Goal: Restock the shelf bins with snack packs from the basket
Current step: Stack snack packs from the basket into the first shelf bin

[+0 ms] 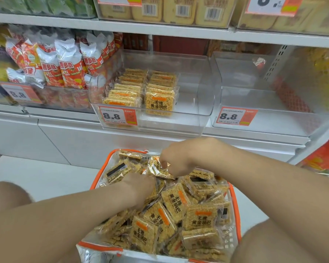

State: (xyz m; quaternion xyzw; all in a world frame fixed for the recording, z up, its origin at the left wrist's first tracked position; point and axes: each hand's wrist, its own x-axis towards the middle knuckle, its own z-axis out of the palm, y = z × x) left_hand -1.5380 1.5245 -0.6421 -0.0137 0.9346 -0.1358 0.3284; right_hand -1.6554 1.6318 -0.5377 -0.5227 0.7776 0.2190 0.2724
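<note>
hands in the basket [235, 211] of rice-crust snack packs [200, 217]
the right hand [179, 160] pinches one snack pack [158, 168] near the basket's far edge, fingers curled on its wrapper; the left hand [139, 186] is sunk among the packs just beside it, fingers hidden, so its grip cannot be told. the clear shelf bin [201, 88] above has two rows of the same packs along its left side
</note>
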